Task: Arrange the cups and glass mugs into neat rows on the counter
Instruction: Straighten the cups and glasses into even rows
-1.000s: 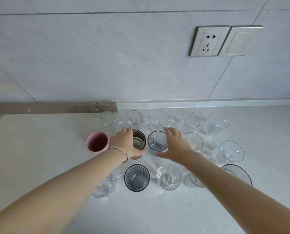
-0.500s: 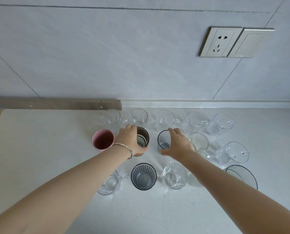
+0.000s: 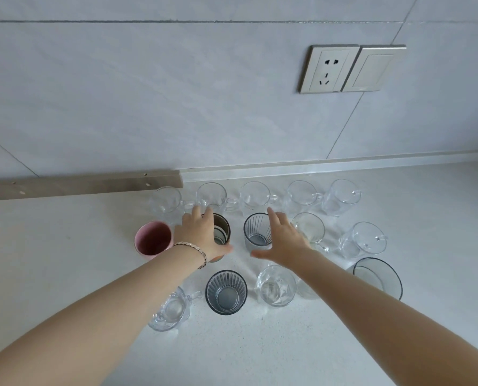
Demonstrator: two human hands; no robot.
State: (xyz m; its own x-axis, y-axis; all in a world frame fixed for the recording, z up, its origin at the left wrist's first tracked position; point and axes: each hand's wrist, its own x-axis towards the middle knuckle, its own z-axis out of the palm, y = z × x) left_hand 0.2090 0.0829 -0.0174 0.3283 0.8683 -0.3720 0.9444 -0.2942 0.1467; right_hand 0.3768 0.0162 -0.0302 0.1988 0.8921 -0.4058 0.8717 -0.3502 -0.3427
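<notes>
The fingers (image 3: pixel 196 215) of the left hand (image 3: pixel 197 235) were hooked over the far side of the brown cup (image 3: pixel 223 228), with the thumb coming round the near side, so it had a proper hold on that one. There was a bracelet (image 3: pixel 196 252) on that wrist.

The right hand (image 3: pixel 285 242) was a different story. Its fingers were straight and fanned out, thumb stuck out sideways, holding nothing. It sat right up against the right side of the grey striped glass (image 3: pixel 255 231), but I honestly couldn't tell if it was touching.

Both of those stood upright in the middle row on the counter (image 3: pixel 65 260). The pink cup (image 3: pixel 153 240) was just left of the brown one. A clear glass (image 3: pixel 311 227) was half hidden behind the right hand, and a clear mug (image 3: pixel 363 240) stood further right.

Behind them, the back row of glass mugs (image 3: pixel 255 195), five of them, ran along the wall.

In front were a small clear mug (image 3: pixel 171 310), a dark ribbed glass (image 3: pixel 226 292) and a clear tumbler (image 3: pixel 275 286). Off to the right was a big grey-tinted glass (image 3: pixel 377 277).

Up on the wall there was a socket (image 3: pixel 329 68) with a switch (image 3: pixel 374 68) beside it.
</notes>
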